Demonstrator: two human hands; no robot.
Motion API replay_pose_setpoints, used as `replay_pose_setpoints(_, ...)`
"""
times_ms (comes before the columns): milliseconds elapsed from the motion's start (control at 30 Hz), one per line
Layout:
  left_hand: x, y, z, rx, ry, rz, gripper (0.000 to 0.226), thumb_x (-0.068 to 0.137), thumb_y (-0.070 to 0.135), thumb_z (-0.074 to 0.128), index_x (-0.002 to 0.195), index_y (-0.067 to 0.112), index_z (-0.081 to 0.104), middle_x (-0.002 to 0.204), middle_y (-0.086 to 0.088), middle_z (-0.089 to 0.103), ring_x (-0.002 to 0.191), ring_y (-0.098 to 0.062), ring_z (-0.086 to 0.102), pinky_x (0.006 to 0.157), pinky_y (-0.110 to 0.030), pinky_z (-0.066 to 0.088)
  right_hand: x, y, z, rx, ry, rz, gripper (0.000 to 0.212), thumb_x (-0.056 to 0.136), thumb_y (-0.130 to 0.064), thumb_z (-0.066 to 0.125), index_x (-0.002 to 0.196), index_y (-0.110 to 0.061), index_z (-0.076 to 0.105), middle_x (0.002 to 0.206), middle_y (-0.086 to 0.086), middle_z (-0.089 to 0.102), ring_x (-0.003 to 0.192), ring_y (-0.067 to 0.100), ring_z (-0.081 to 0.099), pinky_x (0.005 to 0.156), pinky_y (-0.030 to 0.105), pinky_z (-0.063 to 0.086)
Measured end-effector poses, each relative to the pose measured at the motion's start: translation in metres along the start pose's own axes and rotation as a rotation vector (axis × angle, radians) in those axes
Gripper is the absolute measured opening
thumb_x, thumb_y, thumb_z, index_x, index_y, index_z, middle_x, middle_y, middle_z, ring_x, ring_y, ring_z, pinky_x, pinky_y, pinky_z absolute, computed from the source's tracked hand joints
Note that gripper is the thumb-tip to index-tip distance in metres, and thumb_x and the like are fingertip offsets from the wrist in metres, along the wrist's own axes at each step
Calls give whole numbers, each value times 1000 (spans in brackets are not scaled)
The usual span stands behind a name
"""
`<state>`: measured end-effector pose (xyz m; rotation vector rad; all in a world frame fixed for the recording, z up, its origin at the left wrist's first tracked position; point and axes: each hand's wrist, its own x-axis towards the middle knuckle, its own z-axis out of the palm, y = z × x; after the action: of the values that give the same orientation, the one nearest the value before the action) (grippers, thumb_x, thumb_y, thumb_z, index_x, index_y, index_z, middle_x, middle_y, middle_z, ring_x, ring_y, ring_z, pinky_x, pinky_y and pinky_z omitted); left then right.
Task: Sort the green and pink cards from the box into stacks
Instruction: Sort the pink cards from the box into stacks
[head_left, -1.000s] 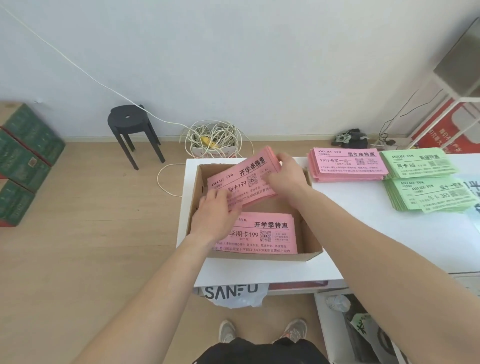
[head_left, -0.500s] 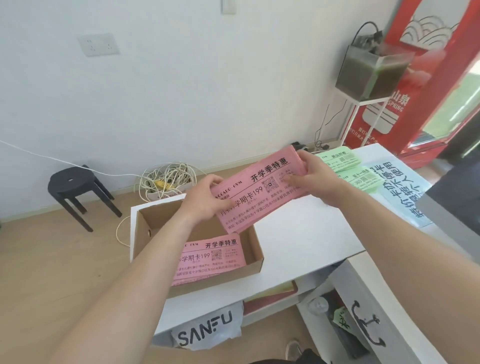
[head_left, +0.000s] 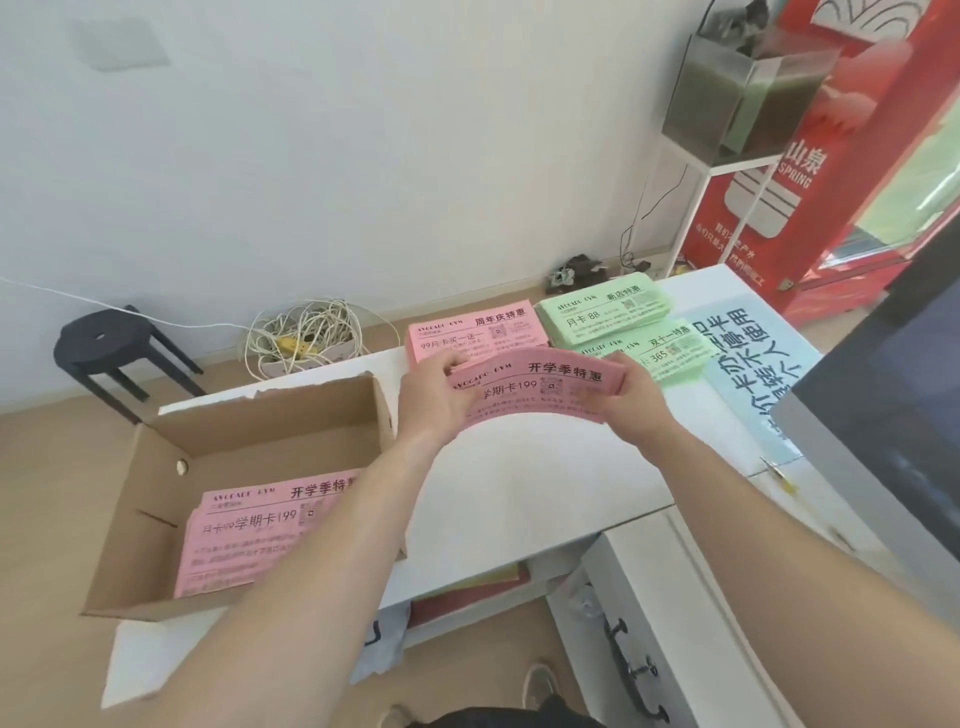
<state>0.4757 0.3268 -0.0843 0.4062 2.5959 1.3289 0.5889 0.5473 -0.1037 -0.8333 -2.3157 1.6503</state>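
Note:
Both hands hold one bundle of pink cards (head_left: 540, 387) above the white table (head_left: 545, 483), bowed upward in the middle. My left hand (head_left: 434, 400) grips its left end and my right hand (head_left: 631, 397) its right end. The open cardboard box (head_left: 249, 447) stands at the left of the table with more pink cards (head_left: 254, 525) lying in it, partly hidden by my left forearm. Behind the held bundle lies a pink stack (head_left: 472, 330), and to its right two green stacks (head_left: 605, 314) (head_left: 670, 351).
A pale blue printed sheet (head_left: 748, 364) lies right of the green stacks. A dark monitor (head_left: 893, 415) stands at the table's right edge. A black stool (head_left: 101, 343) and a coil of cables (head_left: 304, 332) are on the floor behind; a red cabinet (head_left: 831, 171) stands at back right.
The pink bundle has been lifted out of the box and carried right, over the table in front of the pink stack. The view has swung right with it.

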Motion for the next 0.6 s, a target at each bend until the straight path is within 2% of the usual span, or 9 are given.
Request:
replay_pose_setpoints(67, -1, -10, 23, -32, 34, -40, 27, 80, 9, 76, 103, 22, 71, 97, 8, 68, 87, -13, 61, 62, -12, 39, 6, 26, 3, 3, -8, 17, 21, 81, -11, 76, 85, -17, 56, 80, 3, 66, 73, 21, 57, 65, 32, 44)
replay_pose_setpoints(200, -7, -36, 53, -212, 63, -184, 28, 76, 4, 81, 91, 24, 69, 91, 9, 68, 86, -15, 65, 74, -24, 49, 12, 67, 8, -1, -24, 15, 25, 83, -15, 80, 82, -19, 55, 74, -2, 62, 69, 18, 54, 67, 36, 44)
replay_pose_setpoints(300, -13, -53, 67, -362, 46, -287, 33, 78, -3, 76, 104, 16, 68, 95, 3, 71, 86, -10, 64, 72, -19, 50, 13, 83, 11, -19, -43, 20, 29, 84, -6, 77, 82, -22, 53, 72, -3, 61, 63, 14, 52, 61, 30, 41)
replay_pose_setpoints(367, -13, -59, 78, -399, 40, -325, 43, 79, -8, 71, 113, 17, 62, 99, 2, 69, 89, -7, 63, 72, -17, 51, 13, 89, 13, 12, -40, 29, 30, 81, -2, 78, 87, -22, 57, 75, -8, 65, 63, 4, 58, 61, 21, 44)
replay_pose_setpoints(433, -9, -61, 88, -423, 24, -336, 46, 79, -14, 64, 114, 16, 59, 100, 2, 68, 92, -7, 63, 74, -14, 51, 16, 91, 18, 46, -28, 29, 31, 80, 2, 77, 95, -21, 63, 84, -9, 69, 70, -5, 63, 67, 15, 47)
replay_pose_setpoints(600, -3, -59, 101, -400, 44, -352, 42, 82, -13, 55, 112, 17, 60, 104, 4, 70, 95, -3, 64, 75, -7, 46, 17, 92, 28, 90, 1, 7, 34, 81, 5, 69, 91, -27, 66, 84, -9, 71, 73, -5, 64, 67, 15, 50)
